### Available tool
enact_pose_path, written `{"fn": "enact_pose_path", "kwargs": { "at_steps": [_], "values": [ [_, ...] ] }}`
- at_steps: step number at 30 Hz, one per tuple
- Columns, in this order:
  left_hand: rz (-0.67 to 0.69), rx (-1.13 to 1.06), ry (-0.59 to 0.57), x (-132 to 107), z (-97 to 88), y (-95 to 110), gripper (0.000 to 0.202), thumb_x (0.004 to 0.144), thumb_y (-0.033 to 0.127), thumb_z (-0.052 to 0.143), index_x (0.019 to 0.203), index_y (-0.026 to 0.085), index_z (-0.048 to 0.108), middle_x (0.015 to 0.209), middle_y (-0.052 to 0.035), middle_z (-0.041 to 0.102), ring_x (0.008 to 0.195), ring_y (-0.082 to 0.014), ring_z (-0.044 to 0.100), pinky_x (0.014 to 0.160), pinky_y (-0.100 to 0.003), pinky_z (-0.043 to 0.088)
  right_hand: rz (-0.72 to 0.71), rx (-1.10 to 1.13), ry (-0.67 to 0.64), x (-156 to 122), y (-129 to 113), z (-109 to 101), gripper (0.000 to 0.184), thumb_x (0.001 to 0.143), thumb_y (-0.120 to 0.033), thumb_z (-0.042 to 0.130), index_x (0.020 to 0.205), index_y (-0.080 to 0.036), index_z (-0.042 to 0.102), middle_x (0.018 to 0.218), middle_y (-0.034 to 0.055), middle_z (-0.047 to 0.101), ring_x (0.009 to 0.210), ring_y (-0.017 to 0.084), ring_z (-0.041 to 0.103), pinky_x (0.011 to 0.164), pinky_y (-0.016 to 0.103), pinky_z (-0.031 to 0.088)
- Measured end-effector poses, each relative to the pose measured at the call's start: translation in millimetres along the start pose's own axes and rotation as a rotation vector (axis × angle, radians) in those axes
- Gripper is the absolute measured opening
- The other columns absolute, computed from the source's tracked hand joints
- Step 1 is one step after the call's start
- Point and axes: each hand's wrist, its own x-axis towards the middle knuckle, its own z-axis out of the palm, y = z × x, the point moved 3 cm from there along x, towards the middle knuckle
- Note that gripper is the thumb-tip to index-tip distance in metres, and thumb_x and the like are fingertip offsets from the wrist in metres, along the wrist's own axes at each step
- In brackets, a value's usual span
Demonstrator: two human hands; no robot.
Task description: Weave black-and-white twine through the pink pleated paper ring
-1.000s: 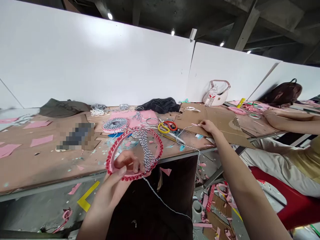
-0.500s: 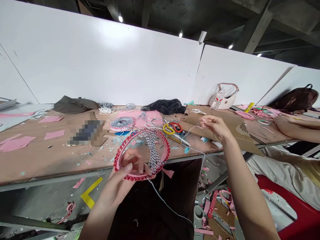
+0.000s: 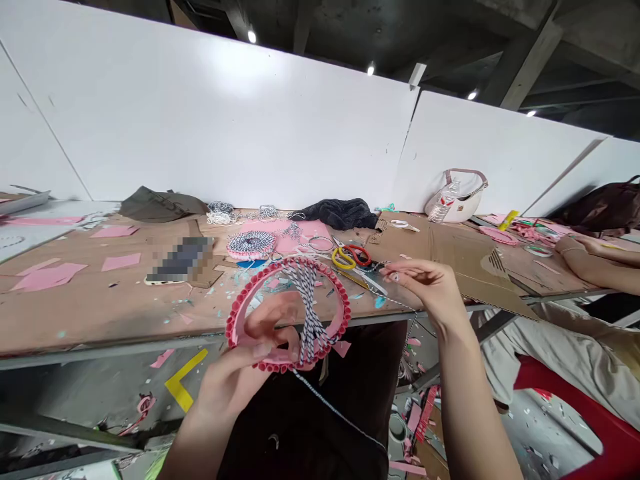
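No words or numbers can be read here. The water bottle (image 3: 443, 202) has a label, but it is too small to read.

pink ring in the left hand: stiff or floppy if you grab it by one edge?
Probably fairly stiff: the pink ring keeps its round shape though the left hand pinches only its lower edge. Likely light. The striped string wound across it looks floppy where it trails below.

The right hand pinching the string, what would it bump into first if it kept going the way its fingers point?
Probably the scissors on the table. The right hand points left toward them, just above the pink hoop. Depth is hard to judge.
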Motion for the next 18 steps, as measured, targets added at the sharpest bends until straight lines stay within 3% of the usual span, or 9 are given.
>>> {"fn": "enact_pose_path", "kwargs": {
  "at_steps": [4,7,11,15,18],
  "values": [
    [-0.023,-0.065,-0.047,0,2.0,1,0.067,0.07,0.026,0.065,0.137,0.022,0.063,0.113,-0.0146,0.073,0.098,-0.0381,0.069,0.075,-0.052,0.061,-0.06,0.027,0.019,-16,-12,24,0.005,0.079,-0.026,0.083,0.083,-0.029,0.082,0.08,0.0018,0.077,0.071,0.016,0.073,0.064,0.023,0.058],
    [-0.052,-0.067,-0.047,1,1.0,0,0.07,0.068,0.026,0.064,0.137,0.022,0.062,0.117,-0.0142,0.073,0.097,-0.0382,0.069,0.073,-0.053,0.062,-0.129,0.073,0.012,-28,-18,39,0.005,0.084,-0.024,0.079,0.082,-0.029,0.081,0.09,0.0015,0.073,0.076,0.015,0.07,0.069,0.024,0.057],
    [-0.049,-0.03,-0.009,1,-6.5,-2,0.063,0.068,0.026,0.064,0.131,0.019,0.068,0.109,-0.0144,0.075,0.082,-0.0318,0.07,0.068,-0.05,0.063,-0.191,0.135,-0.03,-38,-22,57,0.013,0.092,-0.021,0.069,0.091,-0.029,0.08,0.096,0.0034,0.073,0.09,0.018,0.07,0.081,0.03,0.058],
    [-0.03,-0.011,-0.003,0,-8.6,-3,0.047,0.068,0.025,0.067,0.113,0.019,0.078,0.102,-0.0126,0.075,0.07,-0.023,0.063,0.063,-0.043,0.062,-0.109,0.2,-0.023,-36,-22,76,0.012,0.088,-0.021,0.073,0.095,-0.029,0.079,0.084,0.0013,0.076,0.073,0.016,0.071,0.069,0.027,0.06],
    [-0.024,-0.028,-0.03,0,-1.3,-1,0.046,0.068,0.023,0.069,0.112,0.019,0.079,0.092,-0.0113,0.072,0.069,-0.0202,0.057,0.061,-0.038,0.061,-0.074,0.245,0.014,-30,-23,89,0.01,0.082,-0.022,0.078,0.09,-0.028,0.078,0.08,-0.0007,0.075,0.071,0.015,0.071,0.069,0.026,0.06]
  ]
}}
